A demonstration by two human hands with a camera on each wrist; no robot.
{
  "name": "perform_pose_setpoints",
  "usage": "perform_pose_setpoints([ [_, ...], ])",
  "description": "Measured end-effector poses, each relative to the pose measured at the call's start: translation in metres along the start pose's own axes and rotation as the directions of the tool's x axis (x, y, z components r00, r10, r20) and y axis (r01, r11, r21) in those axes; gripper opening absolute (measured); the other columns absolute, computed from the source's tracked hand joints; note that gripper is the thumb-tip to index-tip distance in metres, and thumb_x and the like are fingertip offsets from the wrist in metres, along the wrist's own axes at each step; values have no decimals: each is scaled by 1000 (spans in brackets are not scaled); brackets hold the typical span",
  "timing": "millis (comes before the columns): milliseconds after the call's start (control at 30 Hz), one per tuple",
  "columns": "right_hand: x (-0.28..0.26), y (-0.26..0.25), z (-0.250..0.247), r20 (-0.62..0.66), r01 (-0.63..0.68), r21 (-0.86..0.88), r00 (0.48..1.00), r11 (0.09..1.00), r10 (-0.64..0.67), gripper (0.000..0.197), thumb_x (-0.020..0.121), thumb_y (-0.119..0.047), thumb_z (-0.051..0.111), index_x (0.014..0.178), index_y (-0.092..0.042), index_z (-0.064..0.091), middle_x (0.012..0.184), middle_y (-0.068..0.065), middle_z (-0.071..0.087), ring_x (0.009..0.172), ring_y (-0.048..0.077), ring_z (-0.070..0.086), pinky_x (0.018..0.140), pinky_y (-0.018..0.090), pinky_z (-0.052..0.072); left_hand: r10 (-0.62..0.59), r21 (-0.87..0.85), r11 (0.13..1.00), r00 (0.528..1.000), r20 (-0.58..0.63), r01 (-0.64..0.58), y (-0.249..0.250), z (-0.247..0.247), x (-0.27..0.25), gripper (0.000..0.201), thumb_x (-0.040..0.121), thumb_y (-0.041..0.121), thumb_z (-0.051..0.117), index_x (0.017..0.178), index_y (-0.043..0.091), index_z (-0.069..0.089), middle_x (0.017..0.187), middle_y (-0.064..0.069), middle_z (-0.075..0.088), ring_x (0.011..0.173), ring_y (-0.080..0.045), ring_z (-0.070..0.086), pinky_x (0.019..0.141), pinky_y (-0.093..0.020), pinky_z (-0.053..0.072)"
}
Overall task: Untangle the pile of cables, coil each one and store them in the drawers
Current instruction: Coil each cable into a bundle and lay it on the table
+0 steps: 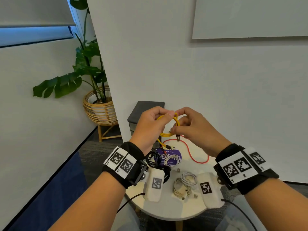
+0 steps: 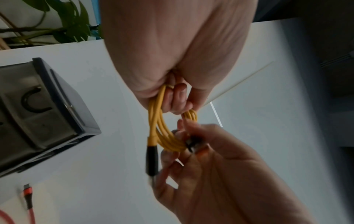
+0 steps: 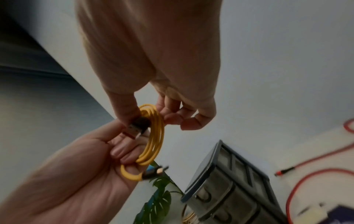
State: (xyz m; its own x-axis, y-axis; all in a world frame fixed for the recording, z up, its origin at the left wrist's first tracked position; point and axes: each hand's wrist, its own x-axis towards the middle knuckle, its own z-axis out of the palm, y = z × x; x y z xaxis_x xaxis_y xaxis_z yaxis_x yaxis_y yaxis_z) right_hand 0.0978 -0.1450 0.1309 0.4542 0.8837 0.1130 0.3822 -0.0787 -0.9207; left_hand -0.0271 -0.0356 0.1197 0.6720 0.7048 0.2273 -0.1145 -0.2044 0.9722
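A yellow cable [image 1: 167, 134], wound into a small coil, hangs in the air in front of the dark drawer unit [image 1: 146, 108]. My left hand [image 1: 164, 116] grips the top of the coil, its fingers curled round the strands [image 2: 155, 119]. My right hand [image 1: 176, 127] pinches the cable's USB plug [image 3: 137, 126] against the side of the coil [image 3: 156, 139]. The other plug, black, dangles below [image 2: 151, 160]. A red cable [image 1: 191, 153] lies loose on the round white table [image 1: 168, 209].
On the table lie a black coil [image 1: 153, 158], a white coil [image 1: 173, 160] on a purple pack [image 1: 178, 152], and a bundle of whitish coiled cables [image 1: 184, 185]. A potted plant in a rattan stand [image 1: 100, 110] is at the left, beyond the wall corner.
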Motion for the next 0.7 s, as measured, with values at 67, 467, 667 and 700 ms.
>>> perform_pose_setpoints([
  [67,2,-4,-5,25,21,-219,1000,976,-15,36,85,-17,78,117,-22,60,73,2,75,69,16,72,72,38,57,4,25,1000,1000,-3,-4,-2,1,0,12,97,23,69,101,12,73,83,2,69,67,-2,57,63,-17,43],
  [467,-9,-3,-4,-7,3,-271,1000,963,-5,24,99,-38,60,93,-16,70,69,3,74,59,16,72,65,27,49,-50,-43,998,965,-259,40,10,-24,20,6,98,17,66,99,12,70,92,-2,72,75,-4,62,67,-22,46],
  [667,9,-16,12,-76,72,-364,991,929,-107,44,86,-52,73,71,-11,64,65,5,68,57,22,68,64,39,57,-18,-32,999,976,-216,11,8,-3,11,10,97,14,67,104,7,70,107,-9,72,88,-12,64,66,-24,49],
  [700,10,-16,13,-97,65,-367,989,928,-108,44,84,-51,74,70,-12,63,62,4,66,58,23,67,65,41,56,-27,-38,999,977,-210,19,8,-2,11,11,97,15,66,107,10,69,109,-7,72,90,-12,65,67,-23,49],
])
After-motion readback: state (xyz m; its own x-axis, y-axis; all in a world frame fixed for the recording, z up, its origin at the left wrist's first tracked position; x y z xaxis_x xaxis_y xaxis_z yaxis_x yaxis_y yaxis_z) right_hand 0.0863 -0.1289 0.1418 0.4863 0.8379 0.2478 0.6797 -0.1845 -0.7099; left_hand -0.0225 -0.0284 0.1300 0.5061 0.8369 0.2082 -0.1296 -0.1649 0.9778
